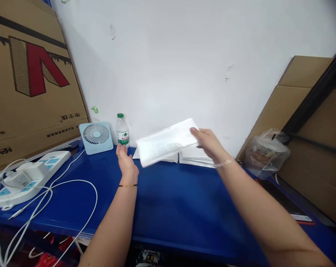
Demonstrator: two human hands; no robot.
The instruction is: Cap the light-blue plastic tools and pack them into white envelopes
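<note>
White packet [166,144]: hung at 12 o'clock above the tabletop [181,207].
Right hand [209,142]: grip was clamped on the packet's 3 o'clock end.
Left hand [127,163]: grip stood apart, near the bottle [122,132].

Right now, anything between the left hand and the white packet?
Nothing visible. The left hand is open, just left of the white packet, which the right hand grips. The bottle stands behind the left hand, not between.

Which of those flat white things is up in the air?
The flat white packet held by the right hand, tilted; the white stacks behind it lie on the blue table instead.
</note>
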